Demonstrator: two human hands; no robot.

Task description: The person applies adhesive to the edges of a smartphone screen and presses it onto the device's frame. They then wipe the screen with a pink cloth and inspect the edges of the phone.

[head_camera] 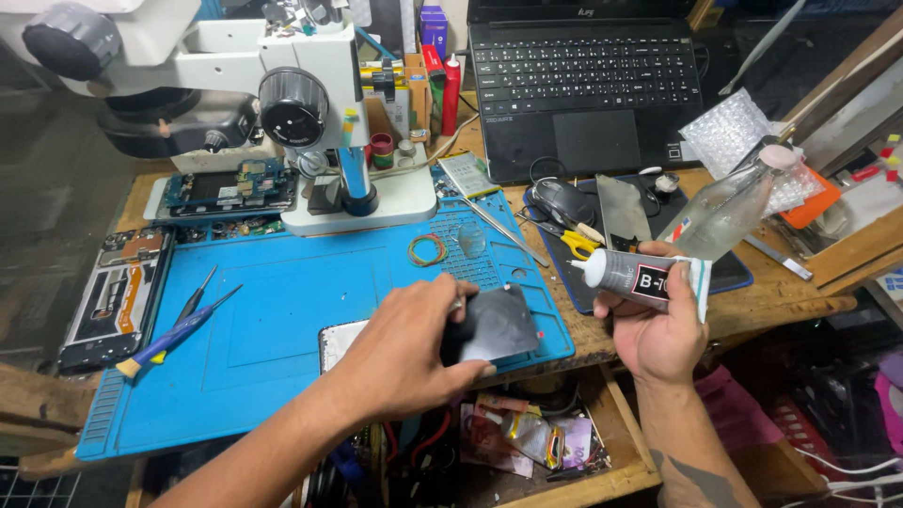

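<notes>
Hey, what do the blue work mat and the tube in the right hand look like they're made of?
The blue work mat looks like silicone or soft rubber: matte, with moulded ridges and small tray recesses. The glue tube in the right hand seems to be soft metal or plastic, I can't tell which: grey, slightly glossy body, crimped flat tail, and a white cap that looks like plastic.

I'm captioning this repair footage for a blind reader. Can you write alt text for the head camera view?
Seen from above, a person's left hand presses a dark phone panel on a blue work mat, while the right hand holds a grey glue tube. A microscope, a laptop and small tools crowd the wooden bench.
</notes>
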